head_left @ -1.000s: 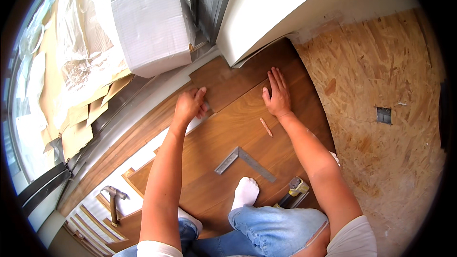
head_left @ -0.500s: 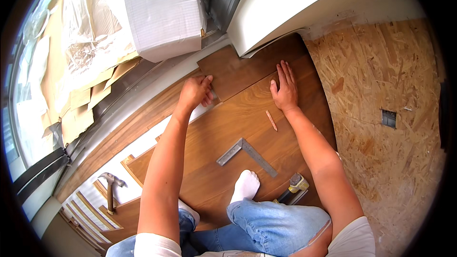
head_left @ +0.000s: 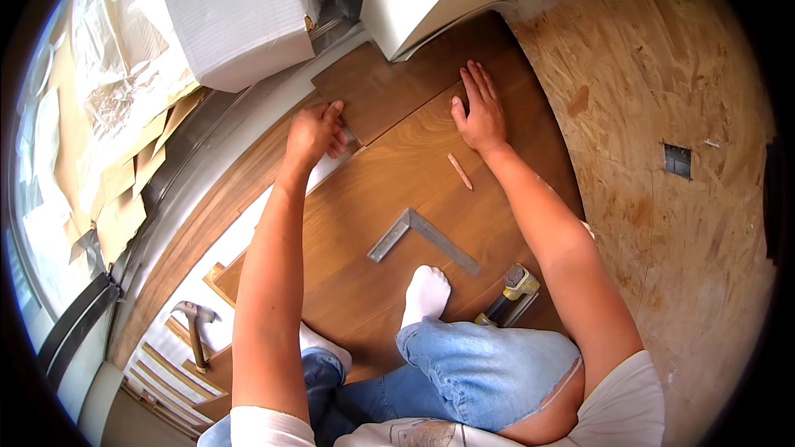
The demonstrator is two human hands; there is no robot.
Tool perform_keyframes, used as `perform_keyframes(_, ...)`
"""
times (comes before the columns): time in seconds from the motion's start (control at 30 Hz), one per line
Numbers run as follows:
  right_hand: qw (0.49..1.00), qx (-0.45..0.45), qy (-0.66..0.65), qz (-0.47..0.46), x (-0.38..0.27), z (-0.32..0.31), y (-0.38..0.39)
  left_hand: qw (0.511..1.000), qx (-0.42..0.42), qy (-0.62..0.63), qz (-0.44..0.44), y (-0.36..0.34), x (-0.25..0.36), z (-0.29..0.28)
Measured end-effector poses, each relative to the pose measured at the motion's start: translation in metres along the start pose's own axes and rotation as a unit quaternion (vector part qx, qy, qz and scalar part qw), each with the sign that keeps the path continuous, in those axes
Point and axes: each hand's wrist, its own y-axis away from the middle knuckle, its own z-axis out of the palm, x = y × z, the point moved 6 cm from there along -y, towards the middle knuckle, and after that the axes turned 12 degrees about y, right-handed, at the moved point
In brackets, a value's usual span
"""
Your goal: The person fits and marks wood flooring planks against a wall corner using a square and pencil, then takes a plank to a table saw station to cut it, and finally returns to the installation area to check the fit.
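A dark brown floor plank [head_left: 389,87] lies against the white wall corner, beside the laid wood floor [head_left: 348,207]. My left hand [head_left: 313,134] is at the plank's left end, its fingers curled in. Whether they grip the plank's edge or something small is hidden. My right hand [head_left: 482,120] rests flat, fingers stretched, across the seam between this plank and the floor board nearer me. Below that hand a carpenter's pencil [head_left: 460,171] lies on the boards. Nearer me lies a metal try square [head_left: 426,238].
A claw hammer [head_left: 195,333] lies at the lower left by narrow wood strips [head_left: 166,375]. A yellow and black tape measure [head_left: 515,288] sits by my right knee. Bare chipboard subfloor [head_left: 621,223] spreads to the right. A white box [head_left: 236,16] and cardboard [head_left: 124,199] stand upper left.
The view has shifted, so the scene sits higher and further left. Both hands keep their places at the plank, with no clear movement of it.
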Motion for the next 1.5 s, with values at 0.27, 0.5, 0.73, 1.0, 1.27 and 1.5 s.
perform_keyframes(0.27, 1.0, 0.004, -0.004, 0.006, 0.004, -0.003, 0.0, 0.999, 0.011, -0.03, 0.023, 0.002, 0.005, 0.004)
perform_keyframes(0.5, 1.0, 0.002, -0.001, 0.005, 0.004, -0.004, 0.002, 0.999, 0.011, -0.033, 0.029, 0.005, 0.008, 0.006)
perform_keyframes(0.73, 1.0, -0.003, -0.007, 0.013, 0.006, -0.006, 0.002, 0.999, 0.007, -0.027, 0.019, 0.004, 0.005, 0.007)
perform_keyframes(1.0, 0.999, 0.009, -0.039, 0.016, 0.007, -0.003, 0.0, 1.0, 0.013, -0.016, 0.009, 0.003, 0.004, 0.004)
perform_keyframes(1.27, 0.997, 0.046, 0.052, -0.012, 0.047, 0.0, -0.09, 1.0, 0.011, -0.019, 0.002, 0.004, 0.009, 0.01)
perform_keyframes(1.5, 0.995, -0.047, 0.075, -0.053, 0.051, 0.002, -0.121, 1.0, 0.011, -0.021, -0.002, 0.005, 0.009, 0.007)
